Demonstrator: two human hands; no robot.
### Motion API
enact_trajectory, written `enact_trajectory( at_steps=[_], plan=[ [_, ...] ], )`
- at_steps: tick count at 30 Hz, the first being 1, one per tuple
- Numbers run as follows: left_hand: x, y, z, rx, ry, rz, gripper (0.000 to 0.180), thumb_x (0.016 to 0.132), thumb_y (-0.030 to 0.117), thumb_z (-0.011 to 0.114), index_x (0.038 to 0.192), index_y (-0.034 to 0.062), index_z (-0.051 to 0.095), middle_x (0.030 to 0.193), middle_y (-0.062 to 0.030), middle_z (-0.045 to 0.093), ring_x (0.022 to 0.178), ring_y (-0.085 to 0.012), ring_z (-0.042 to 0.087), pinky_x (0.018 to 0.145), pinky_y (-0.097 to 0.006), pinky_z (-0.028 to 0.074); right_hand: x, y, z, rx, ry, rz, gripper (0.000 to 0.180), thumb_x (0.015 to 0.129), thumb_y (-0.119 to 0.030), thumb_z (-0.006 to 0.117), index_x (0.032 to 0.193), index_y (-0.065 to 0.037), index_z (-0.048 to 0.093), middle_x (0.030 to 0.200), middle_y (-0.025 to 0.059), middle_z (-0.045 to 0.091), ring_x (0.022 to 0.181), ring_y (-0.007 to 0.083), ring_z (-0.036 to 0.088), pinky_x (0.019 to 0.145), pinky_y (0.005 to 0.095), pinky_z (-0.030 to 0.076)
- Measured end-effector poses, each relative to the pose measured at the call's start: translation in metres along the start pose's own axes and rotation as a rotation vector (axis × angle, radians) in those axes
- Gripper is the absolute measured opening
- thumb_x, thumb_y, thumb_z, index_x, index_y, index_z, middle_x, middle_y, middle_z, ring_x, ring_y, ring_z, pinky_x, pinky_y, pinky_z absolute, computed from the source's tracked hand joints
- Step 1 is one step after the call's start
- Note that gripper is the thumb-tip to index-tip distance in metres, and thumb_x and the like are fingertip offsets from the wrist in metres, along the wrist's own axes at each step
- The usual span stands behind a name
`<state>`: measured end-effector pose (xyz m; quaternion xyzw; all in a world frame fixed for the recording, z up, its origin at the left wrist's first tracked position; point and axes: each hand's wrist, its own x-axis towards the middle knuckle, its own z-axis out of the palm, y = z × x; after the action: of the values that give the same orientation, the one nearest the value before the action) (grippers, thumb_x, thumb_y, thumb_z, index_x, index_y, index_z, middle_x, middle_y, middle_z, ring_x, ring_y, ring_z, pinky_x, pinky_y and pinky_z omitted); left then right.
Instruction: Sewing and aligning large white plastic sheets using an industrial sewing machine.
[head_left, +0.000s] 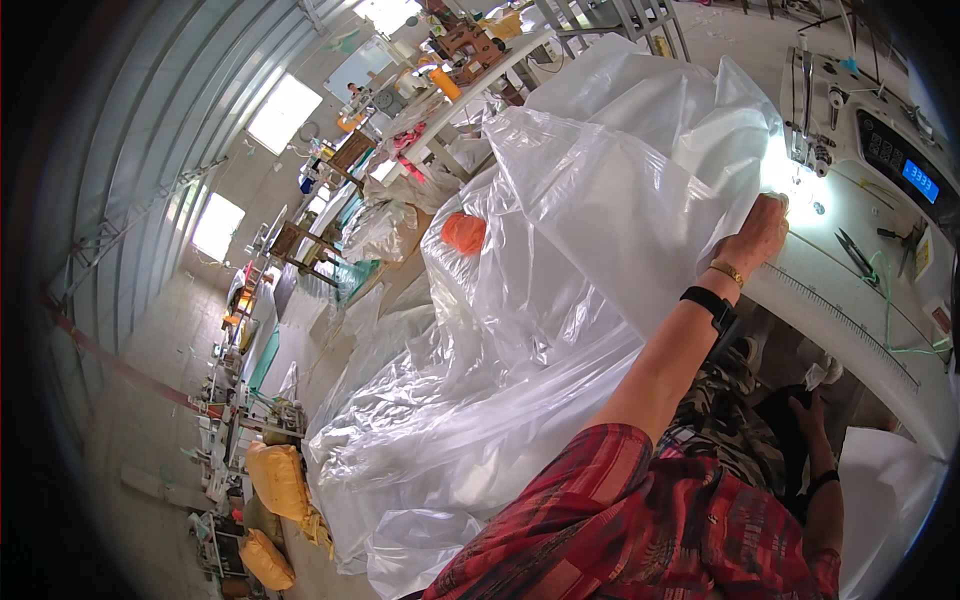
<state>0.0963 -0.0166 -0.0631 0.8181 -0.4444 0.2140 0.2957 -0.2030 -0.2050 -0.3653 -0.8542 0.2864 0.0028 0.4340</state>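
Note:
My left hand (762, 232) is closed on the edge of a large translucent white plastic sheet (600, 190), right at the lit needle area of a sewing machine (835, 110). Its fingertips are partly lost in the lamp's glare. The sheet spreads leftward from the hand in big loose folds. Low beside my lap, under the table's edge, is my right hand (806, 415); its fingers are in shadow, and whether they hold anything is unclear. Dark snips (857, 256) lie on the sewing table (800, 262), right of my left hand, with green thread (886, 310) close by.
A measuring scale (850, 322) runs along the table's near edge. The machine has a lit blue display (920, 181). An orange bundle (463, 233) rests among the plastic. Yellow sacks (277, 480) stand at lower left. Another worktable (480, 75) with a brown machine (467, 50) is farther back.

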Motion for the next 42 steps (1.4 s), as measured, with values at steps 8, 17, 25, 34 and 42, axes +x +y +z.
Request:
enact_trajectory(
  at_steps=[8,17,25,34,42],
  plan=[
    [0.004,0.003,-0.004,-0.223,-0.034,-0.128,0.011,0.081,0.002,0.047,0.075,-0.0054,0.054,0.077,-0.0292,0.058,0.071,-0.0431,0.057,0.063,-0.049,0.043,-0.01,-0.014,-0.004,-0.003,-0.032,-0.058,0.076,0.075,-0.045,0.075,0.13,-0.001,0.047,0.132,0.025,0.048,0.122,0.0417,0.047,0.104,0.0467,0.038],
    [0.01,0.015,-0.021,-0.089,-0.078,-0.036,0.012,0.077,0.003,0.053,0.084,-0.0016,0.062,0.077,-0.0232,0.063,0.076,-0.0394,0.062,0.069,-0.045,0.049,-0.03,-0.049,-0.015,0.01,-0.026,0.085,0.092,0.072,-0.053,0.076,0.141,-0.004,0.039,0.138,0.0294,0.041,0.131,0.0416,0.04,0.109,0.0441,0.035],
    [0.009,0.012,-0.02,-0.064,-0.083,-0.013,0.012,0.077,0.005,0.057,0.087,-0.0011,0.062,0.075,-0.0203,0.064,0.073,-0.0366,0.063,0.069,-0.044,0.049,-0.034,-0.058,-0.02,0.003,-0.029,0.102,0.093,0.072,-0.054,0.076,0.142,-0.006,0.039,0.14,0.0298,0.038,0.131,0.0426,0.041,0.108,0.0449,0.037],
    [0.011,0.02,-0.028,-0.089,-0.129,-0.069,0.012,0.078,0.003,0.053,0.083,-0.0041,0.062,0.082,-0.025,0.064,0.081,-0.0406,0.062,0.075,-0.046,0.049,-0.033,-0.058,-0.019,-0.021,-0.037,0.119,0.093,0.073,-0.056,0.074,0.143,-0.008,0.037,0.141,0.0293,0.038,0.131,0.043,0.04,0.108,0.0449,0.037],
    [0.009,0.007,-0.02,-0.119,-0.099,-0.031,0.01,0.08,0.006,0.056,0.081,-0.002,0.061,0.077,-0.0231,0.062,0.071,-0.0392,0.061,0.066,-0.042,0.048,-0.033,-0.057,-0.017,0.014,-0.043,0.116,0.093,0.072,-0.056,0.074,0.143,-0.008,0.037,0.14,0.0272,0.04,0.129,0.0414,0.043,0.107,0.044,0.039]
  ],
)
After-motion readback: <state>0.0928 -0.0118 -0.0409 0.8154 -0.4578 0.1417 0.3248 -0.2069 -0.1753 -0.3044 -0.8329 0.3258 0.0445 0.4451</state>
